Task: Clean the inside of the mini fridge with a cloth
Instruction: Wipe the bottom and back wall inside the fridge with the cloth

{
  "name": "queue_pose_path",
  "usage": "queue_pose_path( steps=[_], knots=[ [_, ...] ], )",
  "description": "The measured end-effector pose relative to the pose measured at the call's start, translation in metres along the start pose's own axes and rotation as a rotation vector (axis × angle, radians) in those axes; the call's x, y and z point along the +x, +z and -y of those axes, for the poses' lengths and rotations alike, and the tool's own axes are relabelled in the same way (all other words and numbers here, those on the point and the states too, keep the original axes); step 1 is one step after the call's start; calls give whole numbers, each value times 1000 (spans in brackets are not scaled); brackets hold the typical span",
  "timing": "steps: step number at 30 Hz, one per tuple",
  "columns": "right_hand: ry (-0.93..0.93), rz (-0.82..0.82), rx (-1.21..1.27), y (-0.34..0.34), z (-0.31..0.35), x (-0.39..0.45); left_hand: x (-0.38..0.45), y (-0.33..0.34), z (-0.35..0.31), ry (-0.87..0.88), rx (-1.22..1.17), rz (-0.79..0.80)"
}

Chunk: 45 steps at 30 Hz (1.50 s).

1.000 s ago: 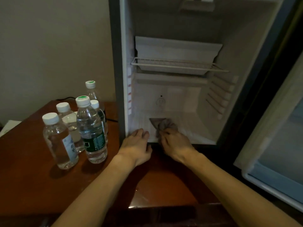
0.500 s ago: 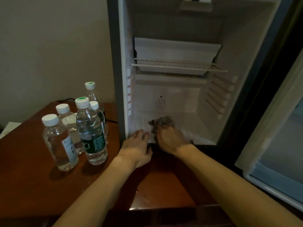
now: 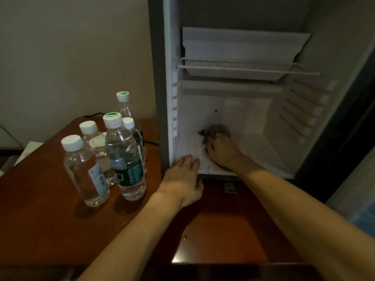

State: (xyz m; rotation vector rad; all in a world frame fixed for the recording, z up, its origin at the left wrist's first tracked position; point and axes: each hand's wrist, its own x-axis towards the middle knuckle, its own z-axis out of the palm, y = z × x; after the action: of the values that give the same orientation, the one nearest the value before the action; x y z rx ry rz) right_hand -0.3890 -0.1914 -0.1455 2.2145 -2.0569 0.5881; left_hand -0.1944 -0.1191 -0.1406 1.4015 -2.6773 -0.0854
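Note:
The open mini fridge (image 3: 261, 110) stands on a dark wooden table, its white inside lit. My right hand (image 3: 222, 152) reaches onto the fridge floor and grips a crumpled grey cloth (image 3: 216, 131), which sticks out beyond my fingers toward the back wall. My left hand (image 3: 183, 179) rests with straight fingers on the front lip of the fridge floor at its left corner and holds nothing. A wire shelf (image 3: 243, 67) with a white tray sits in the upper part of the fridge.
Several clear water bottles (image 3: 123, 157) with white and green caps stand on the wooden table (image 3: 40, 220) left of the fridge. The fridge door (image 3: 357, 191) hangs open at the right. A black cable runs along the wall behind the bottles.
My right hand has pushed the cloth deeper along the fridge floor toward the back wall. My left hand has stayed on the front lip.

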Motion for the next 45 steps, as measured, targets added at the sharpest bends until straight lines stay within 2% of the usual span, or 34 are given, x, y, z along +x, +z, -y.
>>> queue_pose_path(
  steps=[8, 10, 14, 17, 20, 26, 32, 37, 42, 45],
  knots=[
    [34, 16, -101, -21, 28, -87, -6, -6, -7, -13, -26, 9],
    [-47, -24, -161, -24, 35, -107, -7, -9, -8, -26, -25, 26],
    [-159, 169, -347, -15, 30, -121, -8, -10, -9, -40, -21, 45],
    [-129, 90, -264, -26, 38, -110, -7, -6, -6, -31, -19, 28],
    [-63, 130, -243, -25, 31, -81, -5, -3, -3, -31, -23, 0],
    [-86, 24, -172, 0, 6, -22, 2, 2, -1, -47, -46, -23],
    [7, 63, -29, 2, -4, 20, 3, 4, 2, -49, -69, -11],
    [43, 50, 65, -1, 1, 3, 4, 4, 0, -55, -53, -12],
    [-25, 34, 44, -24, 24, -58, 1, 0, -4, -54, -54, 8],
    [24, 84, -26, -28, 31, -88, 0, -3, -6, -60, -50, 24]
  ],
)
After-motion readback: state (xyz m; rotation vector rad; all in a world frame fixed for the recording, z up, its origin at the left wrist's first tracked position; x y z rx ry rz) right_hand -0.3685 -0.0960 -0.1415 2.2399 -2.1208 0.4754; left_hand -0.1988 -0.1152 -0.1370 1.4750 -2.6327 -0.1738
